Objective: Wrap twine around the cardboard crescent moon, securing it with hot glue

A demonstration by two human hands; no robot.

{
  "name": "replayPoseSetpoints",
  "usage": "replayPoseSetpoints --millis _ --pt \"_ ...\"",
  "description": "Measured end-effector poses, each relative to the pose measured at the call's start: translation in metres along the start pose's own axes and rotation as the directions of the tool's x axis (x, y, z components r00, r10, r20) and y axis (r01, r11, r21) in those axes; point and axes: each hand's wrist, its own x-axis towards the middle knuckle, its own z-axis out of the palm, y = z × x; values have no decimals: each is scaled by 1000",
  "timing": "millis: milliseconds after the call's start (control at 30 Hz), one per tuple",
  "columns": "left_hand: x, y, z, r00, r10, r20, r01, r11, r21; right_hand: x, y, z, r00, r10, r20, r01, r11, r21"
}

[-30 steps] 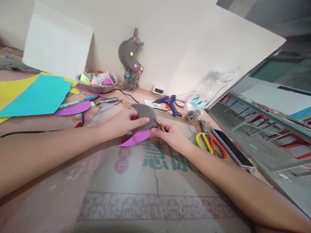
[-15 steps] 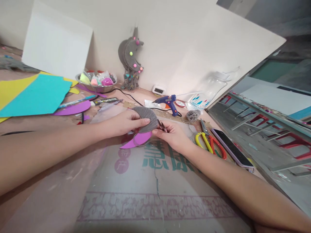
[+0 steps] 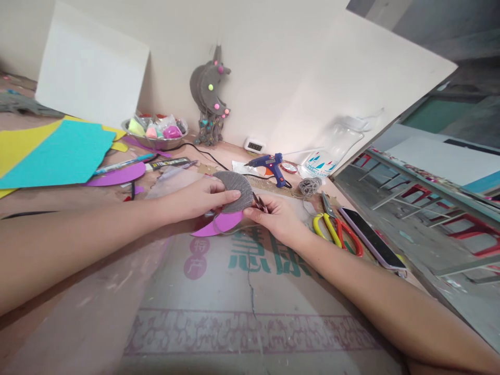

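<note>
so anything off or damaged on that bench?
A crack runs through the printed sheet covering the table, below both hands. The glue gun lies on its side, cord attached. Otherwise just craft clutter; the left hand and right hand hold the grey crescent normally.

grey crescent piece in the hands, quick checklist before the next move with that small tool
1. Left hand grips the grey crescent piece: ok.
2. Right hand pinches the small tool at the crescent's edge: ok.
3. Tool tip clear of the left fingers: cannot tell.
4. Purple crescent lies under the work: ok.
5. Glue gun stands apart behind: ok.
6. Scissors lie beside the right hand, untouched: ok.
</note>
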Motion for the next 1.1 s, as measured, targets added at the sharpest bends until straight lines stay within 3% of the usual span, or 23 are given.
replayPoseSetpoints --millis 300,700,967,1100 --pt "1 -2 1 999 36 -1 -35 980 196 0 2 1 999 -29 13 29 1000 -4" --pt "-2 2 3 997 73 -7 -71 984 162 0 -6 3 999 -41 -26 37 991 -132" --pt "-1 1 3 994 91 54 -97 988 119 0 -3 3 999 -34 -12 31 984 -177" --pt "-2 5 1 998 37 -44 -30 987 159 -2 -2 -3 991 -127 -47 116 975 -189"
